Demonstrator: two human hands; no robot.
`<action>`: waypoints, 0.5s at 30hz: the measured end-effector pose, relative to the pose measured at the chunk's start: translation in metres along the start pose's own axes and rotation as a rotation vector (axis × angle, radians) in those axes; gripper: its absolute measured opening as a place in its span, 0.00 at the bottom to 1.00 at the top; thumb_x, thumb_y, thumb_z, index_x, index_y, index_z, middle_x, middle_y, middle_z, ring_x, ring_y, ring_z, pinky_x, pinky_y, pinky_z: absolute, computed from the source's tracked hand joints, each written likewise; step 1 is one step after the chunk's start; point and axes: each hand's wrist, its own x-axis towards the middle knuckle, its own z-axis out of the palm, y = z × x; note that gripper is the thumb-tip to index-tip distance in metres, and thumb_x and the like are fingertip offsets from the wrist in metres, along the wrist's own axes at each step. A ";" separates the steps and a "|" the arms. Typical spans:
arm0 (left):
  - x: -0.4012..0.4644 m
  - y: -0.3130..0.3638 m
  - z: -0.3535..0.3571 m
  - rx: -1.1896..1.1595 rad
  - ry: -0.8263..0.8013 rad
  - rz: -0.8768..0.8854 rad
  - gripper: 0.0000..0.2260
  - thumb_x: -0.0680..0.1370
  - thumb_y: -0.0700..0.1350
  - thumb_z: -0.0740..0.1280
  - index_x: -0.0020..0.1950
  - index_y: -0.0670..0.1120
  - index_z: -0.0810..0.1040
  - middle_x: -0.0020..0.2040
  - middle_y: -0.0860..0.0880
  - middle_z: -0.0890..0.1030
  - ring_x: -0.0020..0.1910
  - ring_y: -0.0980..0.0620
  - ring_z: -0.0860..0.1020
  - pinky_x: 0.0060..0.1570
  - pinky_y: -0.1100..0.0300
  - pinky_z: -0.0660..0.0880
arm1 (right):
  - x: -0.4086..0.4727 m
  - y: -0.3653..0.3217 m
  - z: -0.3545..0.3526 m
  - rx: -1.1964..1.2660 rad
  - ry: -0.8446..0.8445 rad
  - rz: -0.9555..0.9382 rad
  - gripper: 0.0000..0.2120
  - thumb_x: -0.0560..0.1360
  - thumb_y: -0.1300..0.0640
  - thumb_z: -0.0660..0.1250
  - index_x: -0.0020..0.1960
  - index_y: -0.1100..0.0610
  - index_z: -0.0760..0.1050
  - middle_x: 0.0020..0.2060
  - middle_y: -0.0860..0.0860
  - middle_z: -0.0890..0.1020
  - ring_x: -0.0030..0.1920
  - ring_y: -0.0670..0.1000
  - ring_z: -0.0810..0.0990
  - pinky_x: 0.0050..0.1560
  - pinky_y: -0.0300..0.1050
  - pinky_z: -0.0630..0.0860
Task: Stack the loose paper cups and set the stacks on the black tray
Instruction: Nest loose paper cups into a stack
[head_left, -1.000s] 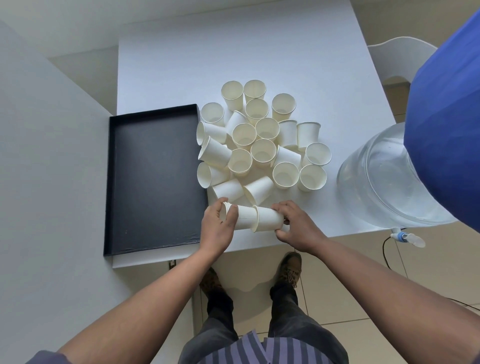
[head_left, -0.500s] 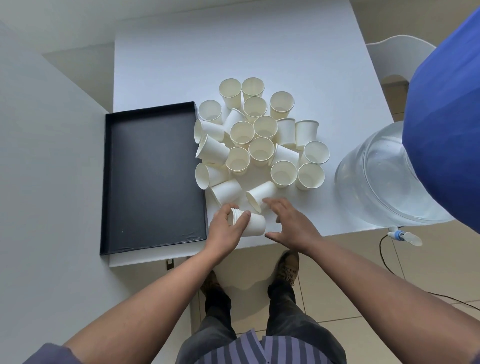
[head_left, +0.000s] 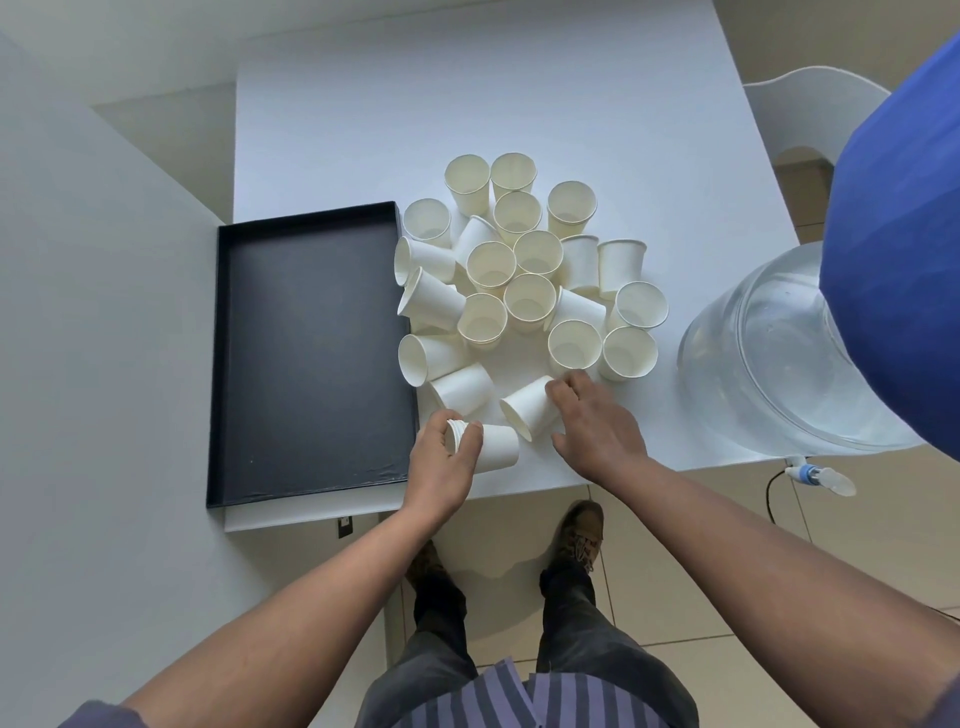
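Note:
Several white paper cups (head_left: 530, 301) lie and stand in a loose cluster on the white table (head_left: 363, 130), right of the black tray (head_left: 311, 353), which holds nothing. My left hand (head_left: 441, 467) grips a short nested stack of cups (head_left: 488, 448) lying on its side near the table's front edge. My right hand (head_left: 592, 421) rests its fingers on a tipped cup (head_left: 527, 408) at the cluster's near side, thumb spread.
A clear water dispenser jug (head_left: 769, 353) with a blue cover (head_left: 904, 249) stands at the table's right edge, its tap (head_left: 810, 474) overhanging. A white chair (head_left: 810, 104) is behind it. My feet and floor tiles show below the table edge.
The cup in my right hand went into the stack held by my left. My right hand let go, moved up and right, and now touches another tipped cup.

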 end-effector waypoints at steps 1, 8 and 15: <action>0.000 -0.001 0.000 0.003 0.004 0.009 0.06 0.81 0.55 0.66 0.55 0.55 0.75 0.57 0.49 0.77 0.52 0.49 0.78 0.47 0.54 0.76 | -0.001 -0.001 0.001 -0.035 0.003 -0.011 0.23 0.74 0.57 0.68 0.66 0.51 0.65 0.69 0.49 0.67 0.59 0.57 0.71 0.37 0.49 0.71; -0.002 -0.008 0.000 0.013 0.025 0.032 0.08 0.82 0.54 0.66 0.59 0.53 0.75 0.57 0.56 0.72 0.55 0.59 0.75 0.49 0.63 0.71 | -0.006 -0.002 0.012 -0.056 -0.034 -0.066 0.33 0.75 0.52 0.67 0.77 0.47 0.58 0.66 0.48 0.73 0.63 0.56 0.71 0.52 0.53 0.75; -0.004 -0.011 0.006 -0.014 -0.070 -0.014 0.18 0.81 0.62 0.66 0.64 0.53 0.70 0.56 0.55 0.75 0.51 0.57 0.75 0.48 0.61 0.71 | -0.013 -0.009 0.024 0.304 -0.184 -0.066 0.31 0.74 0.52 0.71 0.74 0.48 0.65 0.59 0.50 0.74 0.56 0.56 0.77 0.56 0.52 0.74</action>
